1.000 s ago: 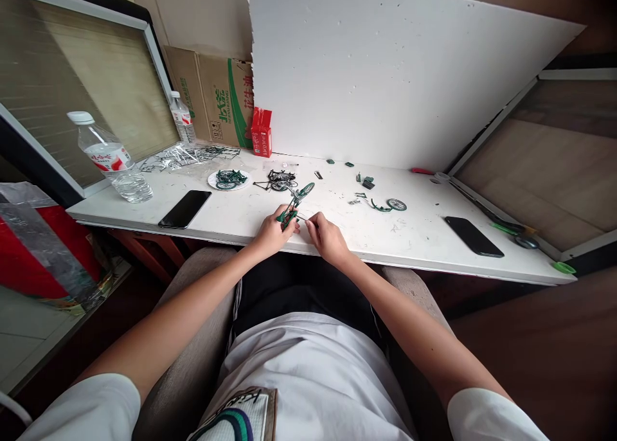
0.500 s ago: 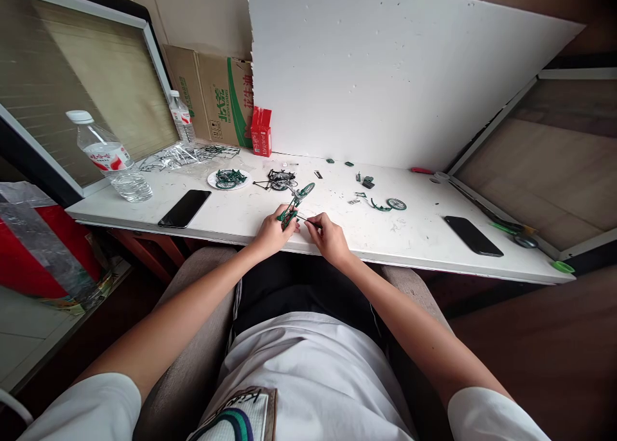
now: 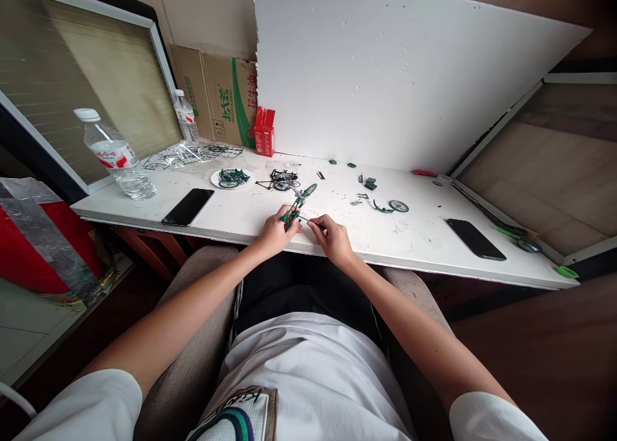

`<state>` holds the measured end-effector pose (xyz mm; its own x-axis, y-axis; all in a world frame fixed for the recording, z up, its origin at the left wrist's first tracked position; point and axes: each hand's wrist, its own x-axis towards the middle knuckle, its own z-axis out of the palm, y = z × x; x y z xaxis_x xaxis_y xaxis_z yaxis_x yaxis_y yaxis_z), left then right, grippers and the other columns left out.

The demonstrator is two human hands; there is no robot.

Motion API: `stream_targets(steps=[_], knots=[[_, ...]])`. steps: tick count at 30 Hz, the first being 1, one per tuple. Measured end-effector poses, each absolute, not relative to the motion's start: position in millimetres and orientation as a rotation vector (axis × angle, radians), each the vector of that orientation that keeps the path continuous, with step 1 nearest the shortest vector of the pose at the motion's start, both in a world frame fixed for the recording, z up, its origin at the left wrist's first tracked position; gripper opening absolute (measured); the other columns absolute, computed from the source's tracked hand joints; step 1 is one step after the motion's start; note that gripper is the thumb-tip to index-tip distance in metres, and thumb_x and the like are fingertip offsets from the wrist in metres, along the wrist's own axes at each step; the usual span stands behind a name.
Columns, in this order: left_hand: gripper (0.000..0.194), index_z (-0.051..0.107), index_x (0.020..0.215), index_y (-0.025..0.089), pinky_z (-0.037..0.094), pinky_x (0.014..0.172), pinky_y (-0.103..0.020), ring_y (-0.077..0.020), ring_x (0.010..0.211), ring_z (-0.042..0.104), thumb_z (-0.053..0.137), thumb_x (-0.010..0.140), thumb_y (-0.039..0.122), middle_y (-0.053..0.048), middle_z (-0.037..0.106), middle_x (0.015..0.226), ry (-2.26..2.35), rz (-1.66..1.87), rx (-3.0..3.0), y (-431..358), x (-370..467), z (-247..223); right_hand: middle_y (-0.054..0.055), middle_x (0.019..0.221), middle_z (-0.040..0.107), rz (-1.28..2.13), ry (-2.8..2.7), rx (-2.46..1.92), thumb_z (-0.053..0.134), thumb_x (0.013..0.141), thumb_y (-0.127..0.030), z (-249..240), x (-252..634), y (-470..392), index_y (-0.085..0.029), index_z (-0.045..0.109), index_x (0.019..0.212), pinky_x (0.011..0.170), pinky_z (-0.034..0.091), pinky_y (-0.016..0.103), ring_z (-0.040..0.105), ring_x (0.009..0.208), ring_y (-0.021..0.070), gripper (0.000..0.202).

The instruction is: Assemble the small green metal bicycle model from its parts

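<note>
My left hand [image 3: 276,234] is closed on a small green model bicycle [image 3: 301,199], tilted with its wheel pointing up and away from me. Between the thumb and fingers of my right hand [image 3: 334,236] is a thin dark tool like a small screwdriver [image 3: 315,224]. Its slim tip reaches left to the bicycle's lower part, though I cannot tell exactly what it touches. Both hands are over the table's front edge. Just beyond them lies a pile of black model parts [image 3: 282,180]. To the right is a loose green fender with a spoked wheel [image 3: 399,206].
On the white table [image 3: 250,213] a plate [image 3: 216,181] holds green parts. Two phones lie on it, one left [image 3: 187,207] and one right [image 3: 476,238]. Water bottles [image 3: 116,155], a red box [image 3: 264,132] and a carton [image 3: 224,100] stand left; a white board [image 3: 385,74] rises behind.
The view has shifted slightly. My left hand keeps its hold on the bicycle, and my right hand still pinches the thin tool, a little farther right.
</note>
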<state>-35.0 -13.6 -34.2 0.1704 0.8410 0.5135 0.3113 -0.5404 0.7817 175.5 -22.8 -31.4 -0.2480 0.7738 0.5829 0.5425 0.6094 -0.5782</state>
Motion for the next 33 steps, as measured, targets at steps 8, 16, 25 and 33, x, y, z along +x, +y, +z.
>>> stream_targets(steps=[8,16,25,33], knots=[[0.027,0.058,0.125,0.021,0.062,0.071,-0.031,-0.0223,0.078,0.081,0.059,0.101,0.031,-0.006,0.082,0.088,1.100,1.361,1.992,-14.4,-35.8,-34.1,0.006,0.099,0.081,0.337,-1.939,-1.051,0.051,0.108,-0.060,-30.9,176.4,-22.6,-0.024,0.068,0.104,0.067,0.048,0.033,0.068,0.070,0.0199,0.040],[0.026,0.058,0.124,0.021,0.062,0.073,-0.031,-0.0229,0.082,0.082,0.060,0.100,0.032,-0.005,0.082,0.087,1.121,1.349,2.018,-15.3,-35.8,-31.2,0.006,0.097,0.080,0.343,-1.944,-1.055,0.050,0.107,-0.062,-29.1,176.3,-24.0,-0.022,0.069,0.104,0.068,0.049,0.032,0.068,0.071,0.0195,0.044],[0.025,0.057,0.124,0.022,0.061,0.074,-0.032,-0.0232,0.082,0.082,0.058,0.101,0.033,-0.005,0.082,0.089,1.134,1.338,2.047,-14.3,-36.3,-32.1,0.008,0.096,0.080,0.359,-1.919,-1.081,0.049,0.105,-0.068,-26.3,175.2,-25.2,-0.022,0.069,0.101,0.066,0.048,0.032,0.064,0.065,0.0183,0.050],[0.023,0.056,0.121,0.022,0.061,0.074,-0.032,-0.0239,0.083,0.082,0.058,0.101,0.032,-0.006,0.082,0.088,1.134,1.327,2.023,-17.2,-35.4,-29.0,0.004,0.076,0.072,0.462,-1.886,-1.079,0.054,0.104,-0.066,-23.5,174.6,-25.5,-0.021,0.067,0.097,0.059,0.044,0.030,0.058,0.057,0.0164,0.047]])
